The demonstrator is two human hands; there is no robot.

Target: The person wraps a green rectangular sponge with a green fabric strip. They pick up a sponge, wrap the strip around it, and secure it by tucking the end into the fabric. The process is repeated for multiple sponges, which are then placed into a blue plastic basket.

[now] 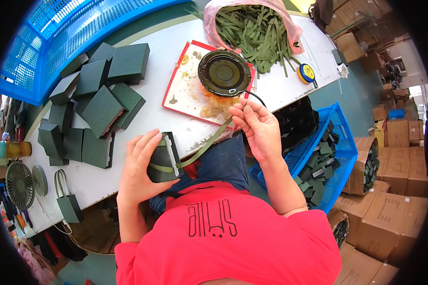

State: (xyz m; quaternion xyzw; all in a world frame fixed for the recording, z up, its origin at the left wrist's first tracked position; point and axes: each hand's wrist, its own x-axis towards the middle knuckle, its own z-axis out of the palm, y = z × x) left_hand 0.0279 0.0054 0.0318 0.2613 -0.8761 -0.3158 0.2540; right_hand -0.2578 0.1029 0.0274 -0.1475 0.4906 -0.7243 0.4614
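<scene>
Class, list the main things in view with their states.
Dark green rectangular box: held in left hand
Flat green ribbon: runs from box to right hand
Pink plastic bag: open, holding green strips
White, red-edged tray: stained
Round black pot: on tray
Blue plastic crate, right: holding dark green pieces
Round green fan: on or off unclear

Box [161, 161]: dark green, pale strip along edge. Ribbon [208, 143]: plain olive green. Stacked boxes [102, 109]: dark green, pale edges on some. Loose ribbons [257, 35]: olive green. Bag [295, 32]: translucent pink. Board [175, 90]: white, red border, amber blotches. Pot [207, 64]: glossy black top, amber-orange side. Disc [306, 72]: yellow and blue. Table [142, 121]: white. Left crate [57, 40]: bright blue, perforated grid pattern. Right crate [345, 142]: bright blue. Shirt [266, 237]: red, black outlined lettering. Jeans [226, 161]: blue. Fan [20, 185]: dark green. Cartons [390, 218]: brown, dark printing. Floor [366, 107]: blue-green.
</scene>
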